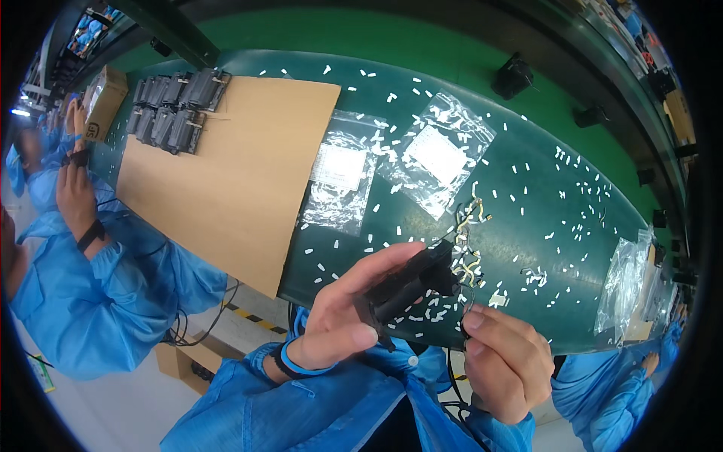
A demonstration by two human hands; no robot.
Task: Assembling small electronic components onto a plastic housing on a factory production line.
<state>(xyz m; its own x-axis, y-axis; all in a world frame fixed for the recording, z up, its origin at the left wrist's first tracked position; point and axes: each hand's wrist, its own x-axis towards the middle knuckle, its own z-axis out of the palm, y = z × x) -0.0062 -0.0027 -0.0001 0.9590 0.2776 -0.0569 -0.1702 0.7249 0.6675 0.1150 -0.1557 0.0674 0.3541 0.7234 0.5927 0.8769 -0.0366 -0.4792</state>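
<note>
My left hand [348,309] grips a black plastic block-shaped part [410,285], held tilted just above the near edge of the dark green table [527,135]. Thin wires with yellow and white ends [468,233] fan out from the part's far end. My right hand [506,358] is closed below and to the right, pinching a thin dark wire that hangs from the part. Both sleeves are blue.
A brown cardboard sheet [233,158] lies on the left with two rows of black parts [173,105] at its far corner. Two clear plastic bags [444,151] lie mid-table, another [625,279] at the right. Small white bits are scattered about. A person in blue [83,248] works at my left.
</note>
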